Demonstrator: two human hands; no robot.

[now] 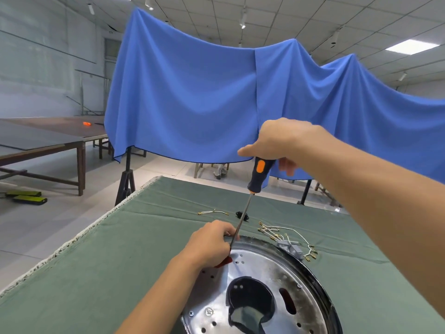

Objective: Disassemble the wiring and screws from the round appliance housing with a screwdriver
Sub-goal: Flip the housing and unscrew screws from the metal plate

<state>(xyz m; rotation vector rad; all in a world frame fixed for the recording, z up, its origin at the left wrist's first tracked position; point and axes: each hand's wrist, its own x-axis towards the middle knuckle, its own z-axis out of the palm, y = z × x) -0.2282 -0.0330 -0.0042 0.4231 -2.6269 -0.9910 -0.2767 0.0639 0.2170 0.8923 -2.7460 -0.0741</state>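
Round appliance housing [262,285], shiny metal disc with dark rim, lies flat at lower centre-right of frame on the green-covered table [120,249], partly cut off by the bottom edge; one large dark cutout near its middle, green cloth showing through it. One screwdriver [250,196], black handle with orange insert, long thin shaft, stands tilted, handle up and to the right, tip down at the housing's upper-left rim, just beside the left hand [212,244]. Left hand comes in from the bottom centre, forearm angled up-right, fingers curled over the housing rim and gripping it there; a small red part shows under its palm, cannot tell what it is. Right hand [281,141] sits above, centre-right of frame, arm reaching in from the right edge, fingers wrapped round the top of the screwdriver handle, thumb pointing left. Beyond the housing on the table: loose white wires [284,232] with brass terminals, a tangle just upper right of the rim, count unclear; one separate short wire [213,212] further back left; one small black part [242,215] near it; one grey block [292,249] touching the rim's right side. Blue cloth [192,100] hangs across the background.
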